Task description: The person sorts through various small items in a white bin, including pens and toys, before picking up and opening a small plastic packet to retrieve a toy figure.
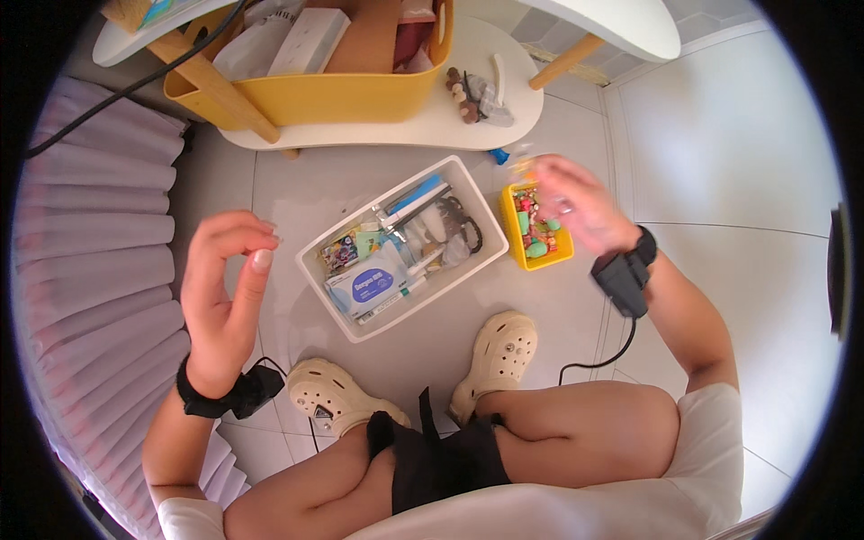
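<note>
My left hand (225,297) hovers left of the white bin (310,270), fingers curled and the thumb apart from the index finger, nothing between them. My right hand (580,202), smeared by motion, is raised above the small yellow basket (546,262). At its fingertips is a small blurred orange and clear thing (522,168) that I cannot make out. Inside the yellow basket lie green pieces (537,249) and many small red and brown ones. The white bin holds a white and blue packet (367,281), a blue flat item (416,195), dark-rimmed glasses (472,232) and clear bags.
A white low shelf (360,137) with wooden legs stands ahead, bearing a large yellow tub (333,101) and small brown figures (461,94). A blue item (499,157) lies on the floor by the shelf. A pleated curtain (99,270) hangs at left. Cream clogs (495,355) are on my feet.
</note>
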`<state>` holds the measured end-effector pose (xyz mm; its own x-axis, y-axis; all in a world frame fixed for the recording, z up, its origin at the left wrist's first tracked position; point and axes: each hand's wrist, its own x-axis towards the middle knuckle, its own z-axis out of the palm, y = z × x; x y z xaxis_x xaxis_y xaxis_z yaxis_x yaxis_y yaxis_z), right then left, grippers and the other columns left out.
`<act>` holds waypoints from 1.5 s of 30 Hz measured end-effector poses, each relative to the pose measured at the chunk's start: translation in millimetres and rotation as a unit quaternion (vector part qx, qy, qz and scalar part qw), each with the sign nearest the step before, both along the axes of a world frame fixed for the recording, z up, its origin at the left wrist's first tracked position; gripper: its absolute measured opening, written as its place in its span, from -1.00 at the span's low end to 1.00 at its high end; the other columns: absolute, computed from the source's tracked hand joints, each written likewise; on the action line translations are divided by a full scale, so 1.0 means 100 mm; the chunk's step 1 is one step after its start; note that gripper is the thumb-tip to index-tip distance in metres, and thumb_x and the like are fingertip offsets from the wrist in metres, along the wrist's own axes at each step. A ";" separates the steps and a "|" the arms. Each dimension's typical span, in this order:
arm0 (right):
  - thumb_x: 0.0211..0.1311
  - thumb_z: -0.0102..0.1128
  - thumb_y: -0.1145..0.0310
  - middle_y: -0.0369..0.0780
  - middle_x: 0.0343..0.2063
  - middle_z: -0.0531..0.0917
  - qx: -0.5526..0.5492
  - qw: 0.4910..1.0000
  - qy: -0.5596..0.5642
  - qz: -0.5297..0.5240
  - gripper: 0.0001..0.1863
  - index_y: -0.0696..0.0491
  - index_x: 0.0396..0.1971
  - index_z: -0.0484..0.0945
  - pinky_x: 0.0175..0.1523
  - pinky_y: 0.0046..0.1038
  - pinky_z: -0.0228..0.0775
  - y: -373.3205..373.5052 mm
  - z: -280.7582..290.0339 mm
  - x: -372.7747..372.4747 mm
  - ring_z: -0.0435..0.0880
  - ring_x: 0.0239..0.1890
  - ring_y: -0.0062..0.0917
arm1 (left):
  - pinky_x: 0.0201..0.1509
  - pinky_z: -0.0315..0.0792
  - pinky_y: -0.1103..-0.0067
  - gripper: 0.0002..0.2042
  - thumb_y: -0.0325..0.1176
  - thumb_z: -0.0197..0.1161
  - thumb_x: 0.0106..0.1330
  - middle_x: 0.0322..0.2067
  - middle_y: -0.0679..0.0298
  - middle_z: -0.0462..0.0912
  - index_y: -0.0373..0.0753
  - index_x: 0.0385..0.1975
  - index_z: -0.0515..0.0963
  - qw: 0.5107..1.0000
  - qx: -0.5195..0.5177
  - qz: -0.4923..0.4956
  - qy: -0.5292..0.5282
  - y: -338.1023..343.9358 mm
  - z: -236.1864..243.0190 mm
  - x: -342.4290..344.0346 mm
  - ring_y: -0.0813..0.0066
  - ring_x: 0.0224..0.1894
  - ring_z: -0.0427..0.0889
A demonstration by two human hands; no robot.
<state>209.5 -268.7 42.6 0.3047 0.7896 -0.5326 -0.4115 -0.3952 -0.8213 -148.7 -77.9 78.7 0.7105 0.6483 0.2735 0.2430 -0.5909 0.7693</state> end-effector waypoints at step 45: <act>0.41 0.08 0.34 -0.29 -0.33 0.51 -0.203 0.846 -0.466 -0.161 -0.81 0.13 -0.14 0.43 -0.26 -0.57 0.43 -2.28 -1.77 -0.32 0.46 -0.29 -0.64 | 0.00 0.51 0.54 -0.57 -0.17 0.19 0.37 -0.09 0.15 0.58 -0.27 0.12 0.35 0.720 -0.612 -0.028 0.326 -0.38 -1.76 -0.55 0.43 -0.11 0.61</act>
